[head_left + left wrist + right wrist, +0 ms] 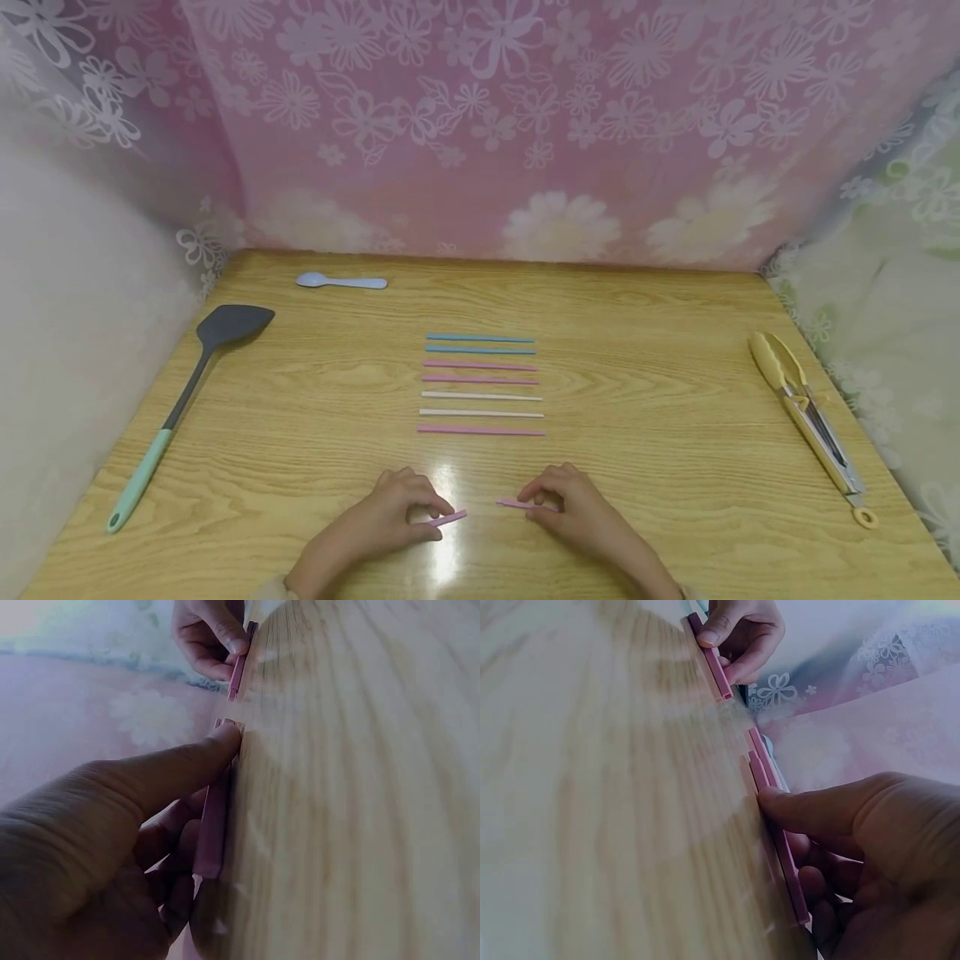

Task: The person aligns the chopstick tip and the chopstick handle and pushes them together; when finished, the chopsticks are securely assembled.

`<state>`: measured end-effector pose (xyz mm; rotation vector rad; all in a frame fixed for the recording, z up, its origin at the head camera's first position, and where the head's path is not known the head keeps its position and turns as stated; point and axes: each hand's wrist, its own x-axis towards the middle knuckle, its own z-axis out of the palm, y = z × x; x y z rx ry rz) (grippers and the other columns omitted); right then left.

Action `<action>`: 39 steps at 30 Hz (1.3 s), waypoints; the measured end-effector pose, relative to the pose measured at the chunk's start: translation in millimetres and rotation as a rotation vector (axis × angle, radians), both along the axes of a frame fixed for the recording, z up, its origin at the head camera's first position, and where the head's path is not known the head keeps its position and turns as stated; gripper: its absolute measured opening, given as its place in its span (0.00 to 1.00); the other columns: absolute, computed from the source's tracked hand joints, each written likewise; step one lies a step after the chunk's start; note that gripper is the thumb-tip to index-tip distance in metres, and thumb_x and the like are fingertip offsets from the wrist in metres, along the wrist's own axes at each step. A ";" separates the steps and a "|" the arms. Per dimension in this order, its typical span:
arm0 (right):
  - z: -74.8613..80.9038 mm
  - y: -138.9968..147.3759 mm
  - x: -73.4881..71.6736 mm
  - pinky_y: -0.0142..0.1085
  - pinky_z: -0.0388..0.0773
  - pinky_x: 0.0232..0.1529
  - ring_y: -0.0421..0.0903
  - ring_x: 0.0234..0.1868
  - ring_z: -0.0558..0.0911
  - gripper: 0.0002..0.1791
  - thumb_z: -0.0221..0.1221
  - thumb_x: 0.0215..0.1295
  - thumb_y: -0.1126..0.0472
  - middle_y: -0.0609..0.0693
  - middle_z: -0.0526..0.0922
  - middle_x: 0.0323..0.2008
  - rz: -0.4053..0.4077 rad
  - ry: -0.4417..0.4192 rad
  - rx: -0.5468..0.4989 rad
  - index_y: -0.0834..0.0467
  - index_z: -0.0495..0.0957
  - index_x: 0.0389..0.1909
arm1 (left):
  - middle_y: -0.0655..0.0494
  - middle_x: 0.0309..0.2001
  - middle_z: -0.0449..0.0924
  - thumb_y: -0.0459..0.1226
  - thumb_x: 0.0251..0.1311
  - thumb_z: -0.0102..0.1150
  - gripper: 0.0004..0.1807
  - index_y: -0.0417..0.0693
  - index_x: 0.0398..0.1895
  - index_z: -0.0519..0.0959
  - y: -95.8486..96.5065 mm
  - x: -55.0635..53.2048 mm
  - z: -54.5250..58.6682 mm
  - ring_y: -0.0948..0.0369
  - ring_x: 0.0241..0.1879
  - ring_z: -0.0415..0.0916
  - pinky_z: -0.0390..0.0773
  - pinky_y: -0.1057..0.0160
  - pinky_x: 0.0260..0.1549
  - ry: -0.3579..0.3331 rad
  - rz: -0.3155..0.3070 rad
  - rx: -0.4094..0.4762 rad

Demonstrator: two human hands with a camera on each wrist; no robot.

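Note:
Close to the near edge of the table, my left hand (390,512) pinches a short pink chopstick piece (452,518) between thumb and fingers. In the right wrist view that piece (718,675) shows a hollow end. My right hand (577,508) pinches a second pink chopstick piece (510,502), which narrows to a thin stub (753,757) at its tip. The two pieces point toward each other, a gap between their ends. Just beyond the hands, full-length chopsticks lie in a row: a pink one (480,431), white ones (480,413), more pink ones (480,380) and blue ones (480,351).
A turner (180,404) with a black head and green handle lies at the left. Yellow-and-metal tongs (813,425) lie along the right side. A pale blue spoon (345,282) is at the back left. Flowered curtains (495,167) enclose the wooden table (660,358).

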<state>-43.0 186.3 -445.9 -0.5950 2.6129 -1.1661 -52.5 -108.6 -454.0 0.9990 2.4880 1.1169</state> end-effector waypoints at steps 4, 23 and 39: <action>0.8 -0.8 -0.3 0.28 0.65 0.33 0.35 0.34 0.66 0.05 0.64 0.59 0.60 0.33 0.74 0.28 -0.012 -0.013 0.000 0.49 0.83 0.36 | 0.75 0.34 0.79 0.41 0.55 0.66 0.08 0.57 0.39 0.86 0.6 -1.1 -1.4 0.73 0.38 0.67 0.60 0.64 0.40 0.002 0.007 0.012; 3.3 -21.7 2.7 0.31 0.81 0.40 0.36 0.36 0.78 0.06 0.62 0.61 0.63 0.49 0.80 0.33 -0.021 0.034 -0.310 0.59 0.83 0.39 | 0.63 0.40 0.76 0.39 0.63 0.58 0.11 0.48 0.46 0.81 14.5 -4.5 -1.9 0.69 0.41 0.74 0.77 0.68 0.44 -0.137 0.109 0.253; 4.1 -18.0 -1.0 0.28 0.77 0.31 0.32 0.31 0.73 0.05 0.65 0.56 0.66 0.45 0.79 0.31 -0.054 0.160 -0.269 0.59 0.84 0.35 | 0.55 0.42 0.83 0.40 0.67 0.53 0.13 0.44 0.47 0.81 16.3 -5.6 -0.1 0.63 0.44 0.79 0.78 0.68 0.47 -0.093 0.064 0.290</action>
